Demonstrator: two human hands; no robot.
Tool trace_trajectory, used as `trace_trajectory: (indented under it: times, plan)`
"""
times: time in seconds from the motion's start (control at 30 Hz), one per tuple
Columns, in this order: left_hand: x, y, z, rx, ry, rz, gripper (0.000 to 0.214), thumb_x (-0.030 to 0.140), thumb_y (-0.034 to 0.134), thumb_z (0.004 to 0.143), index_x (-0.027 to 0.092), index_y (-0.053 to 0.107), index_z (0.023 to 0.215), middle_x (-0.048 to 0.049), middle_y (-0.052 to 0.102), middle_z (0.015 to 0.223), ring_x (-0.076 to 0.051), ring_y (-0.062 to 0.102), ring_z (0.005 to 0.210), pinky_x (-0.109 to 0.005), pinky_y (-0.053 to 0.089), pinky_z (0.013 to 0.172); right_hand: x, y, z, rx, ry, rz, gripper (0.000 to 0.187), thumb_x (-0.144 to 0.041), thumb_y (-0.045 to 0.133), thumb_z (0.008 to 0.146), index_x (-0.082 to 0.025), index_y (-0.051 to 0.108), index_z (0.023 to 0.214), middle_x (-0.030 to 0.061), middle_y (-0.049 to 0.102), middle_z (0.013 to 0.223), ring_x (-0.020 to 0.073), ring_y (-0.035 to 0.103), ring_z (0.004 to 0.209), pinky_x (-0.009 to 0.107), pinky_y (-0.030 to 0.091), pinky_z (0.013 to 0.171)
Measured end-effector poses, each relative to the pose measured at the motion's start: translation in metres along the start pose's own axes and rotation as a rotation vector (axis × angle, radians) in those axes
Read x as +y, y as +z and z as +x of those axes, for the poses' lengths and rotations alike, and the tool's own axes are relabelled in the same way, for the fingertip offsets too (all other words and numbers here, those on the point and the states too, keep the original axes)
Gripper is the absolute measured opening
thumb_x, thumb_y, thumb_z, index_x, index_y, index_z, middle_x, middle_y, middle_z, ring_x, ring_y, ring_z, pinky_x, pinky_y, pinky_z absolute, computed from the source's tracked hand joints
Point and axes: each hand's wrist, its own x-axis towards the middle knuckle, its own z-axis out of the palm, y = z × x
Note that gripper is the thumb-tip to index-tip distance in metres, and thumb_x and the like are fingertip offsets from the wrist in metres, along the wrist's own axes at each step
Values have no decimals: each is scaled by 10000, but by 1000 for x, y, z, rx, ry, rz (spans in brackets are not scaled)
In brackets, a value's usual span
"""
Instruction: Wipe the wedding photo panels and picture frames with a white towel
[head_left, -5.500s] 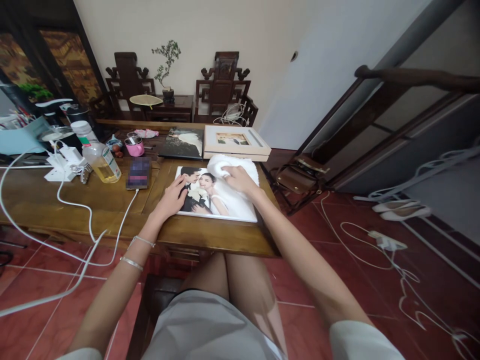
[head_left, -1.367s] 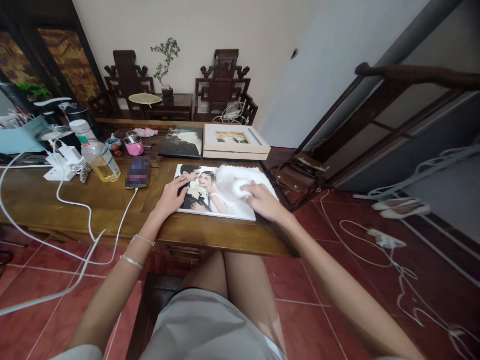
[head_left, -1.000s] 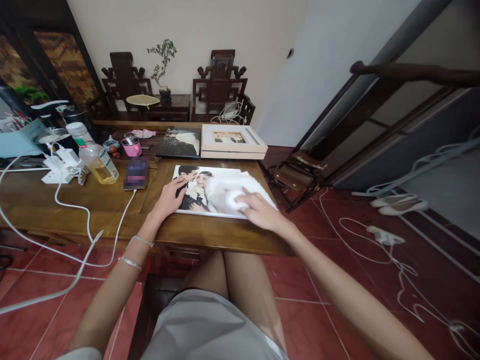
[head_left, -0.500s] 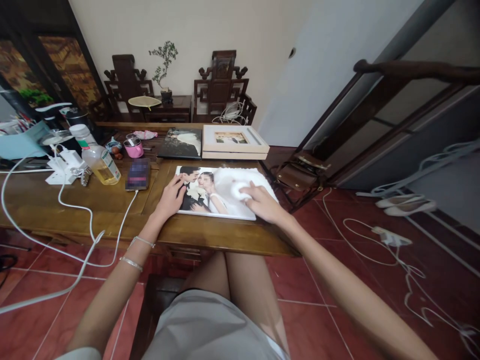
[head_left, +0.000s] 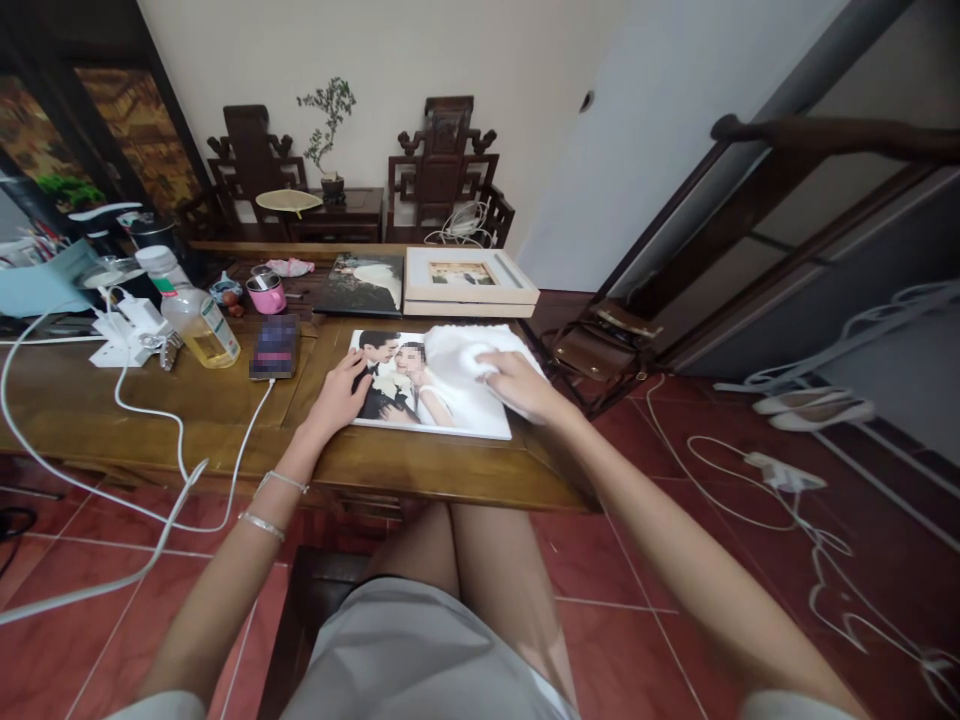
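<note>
A large wedding photo print [head_left: 409,395] lies flat on the wooden table [head_left: 187,420] in front of me. My left hand [head_left: 341,392] rests on its left edge with fingers spread flat, pressing it down. My right hand [head_left: 519,385] is closed on a white cloth [head_left: 469,355], which is bunched on the right part of the print and spills toward the table's right edge.
Behind the print lie a darker photo [head_left: 362,284] and a white framed picture [head_left: 469,282]. To the left are a phone [head_left: 275,346] on a white cable, a bottle of yellow liquid [head_left: 196,320], a pink cup [head_left: 268,293] and a power strip [head_left: 127,328]. Cables trail over the red tile floor.
My right hand has slid the cloth back and forth over the right part of the print, now slightly farther up. My left hand has stayed on the left edge.
</note>
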Motion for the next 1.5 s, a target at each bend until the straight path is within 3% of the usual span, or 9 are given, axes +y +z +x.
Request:
trace_trajectory:
  times: [0.2,0.37,0.6,0.8,0.97,1.07,1.23,1.37,1.5]
  plan:
    - [-2,0,0,2,-23,-3,396,273,458,903,135,588,1251,-132,530,1376,-267,406,1348,-457,320,1126,8,7,38,63,30,-13,307,-185,434,724,-179,694,888,75,725,993,298,591,1027,450,375,1006]
    - [0,2,0,12,-19,0,393,257,445,904,143,584,1254,-118,533,1377,-257,399,1353,-451,320,1128,-20,8,-23,-15,-44,-50,287,-124,430,688,-221,662,827,24,736,932,263,639,963,507,225,1120]
    - [3,1,0,-6,-15,-8,417,245,432,907,107,556,1279,-147,509,1393,-272,384,1361,-459,312,1129,-62,-3,-101,-193,-248,-17,232,-70,423,635,-247,565,681,46,678,1171,277,470,1283,529,214,1135]
    - [0,1,0,-7,-12,-20,411,261,446,902,145,564,1278,-117,517,1393,-265,380,1364,-459,308,1133,-33,5,-42,-119,-130,-32,266,-113,419,687,-228,640,782,20,736,863,255,669,888,515,246,1123]
    - [-1,1,-1,-4,-16,-11,401,277,449,905,133,583,1254,-126,530,1378,-266,393,1356,-456,317,1129,-6,12,28,21,19,-97,327,-159,426,744,-186,682,945,71,721,1034,308,593,1056,511,304,1068]
    - [-1,0,0,4,-19,-7,392,268,447,906,133,589,1245,-124,537,1371,-257,396,1355,-443,319,1130,-5,12,38,31,31,-106,329,-147,424,743,-165,688,938,105,716,1048,330,582,1066,504,329,1035]
    - [2,1,0,1,-32,-9,411,257,439,905,83,581,1248,-158,524,1376,-264,386,1360,-422,305,1139,-27,14,-19,-45,-82,-121,294,-103,418,705,-188,659,851,85,724,1030,299,630,1025,531,217,1103]
    - [5,1,-1,6,-27,-35,434,249,440,904,122,533,1309,-131,490,1414,-260,368,1371,-432,295,1144,-54,9,-85,-101,-211,-79,256,-78,426,653,-223,604,766,96,588,1315,289,528,1222,547,176,1134]
    - [7,-1,-1,13,2,-66,464,248,442,906,133,488,1354,-117,436,1456,-243,372,1369,-416,291,1151,-66,-1,-98,-202,-261,-73,300,-47,413,630,-235,605,765,77,635,1252,274,486,1270,531,216,1129]
